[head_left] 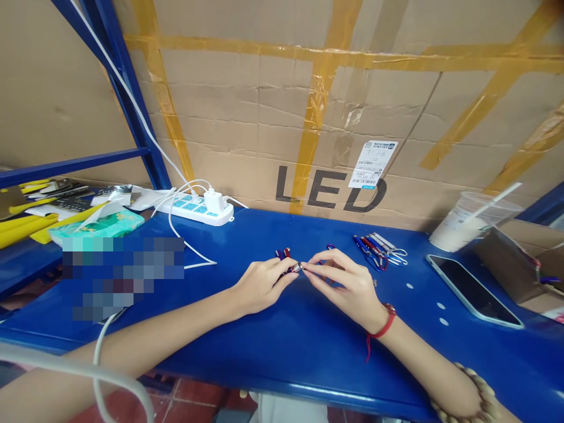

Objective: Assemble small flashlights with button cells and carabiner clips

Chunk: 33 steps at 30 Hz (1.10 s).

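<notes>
Backdrop is a big sheet of cardboard (pixel 247 106), matte, creased, w/ glossy amber tape & "LED" in dark block letters. In front, the tabletop (pixel 282 335): smooth, shiny blue, prob. hard. Then a white plastic power strip (pixel 225 215) w/ pale blue sockets, a clear tapered cup (pixel 449 229) w/ straw, & a flat, round-cornered phone (pixel 476 291). R hand (pixel 346 282): thumb & fingertips pinched at the small tube's tip; can't tell if they grip the tip itself or a tiny part. L hand (pixel 258 288) grips the tube's body, thumb vs. bent forefinger. Right of them, a row of slim tubes (pixel 374 249), blue, red & silver, w/ wire-like clips. Small tube (pixel 296 268) is btwn both hands, just above the table, approx. centre; silvery end, looks metal. Should be light, stiff, not fragile, maybe slick; best hold = mid-barrel, tip free. Smallest: pale flat discs (pixel 441 305), likely thin, hard to pick up.
</notes>
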### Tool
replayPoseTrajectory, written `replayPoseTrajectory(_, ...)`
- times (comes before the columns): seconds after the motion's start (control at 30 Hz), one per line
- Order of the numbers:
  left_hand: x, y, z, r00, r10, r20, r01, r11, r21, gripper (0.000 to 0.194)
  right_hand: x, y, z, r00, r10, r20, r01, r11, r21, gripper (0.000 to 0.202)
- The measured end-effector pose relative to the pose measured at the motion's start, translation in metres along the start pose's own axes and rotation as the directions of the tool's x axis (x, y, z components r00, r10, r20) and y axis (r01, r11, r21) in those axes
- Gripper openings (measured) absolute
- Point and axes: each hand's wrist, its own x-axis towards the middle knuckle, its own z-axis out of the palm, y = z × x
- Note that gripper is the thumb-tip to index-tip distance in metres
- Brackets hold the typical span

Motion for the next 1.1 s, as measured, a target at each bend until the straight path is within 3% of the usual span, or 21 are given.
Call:
replayPoseTrajectory(0.27,-0.0002,0.0007,0.0001,1.000,0.007,0.005,-0.007,1.000,0.016,0.028,0.0011,-0.0013,0.0005,1.000,-0.001,0.014,0.002,1.000,-0.005,0.014)
replayPoseTrajectory(0.7,-0.0010,-0.0026,0.0020,0.997,0.008,0.076,-0.017,0.993,0.115,0.038,0.0048,-0.0041,0.0002,0.992,0.107,0.072,-0.114,0.987,0.112,0.009)
replayPoseTrajectory(1.1,-0.0007,-0.0019,0.0011,0.998,0.023,0.063,-0.030,0.994,0.109,0.040,0.0045,-0.0029,0.0001,0.981,0.164,0.104,-0.179,0.971,0.156,0.008)
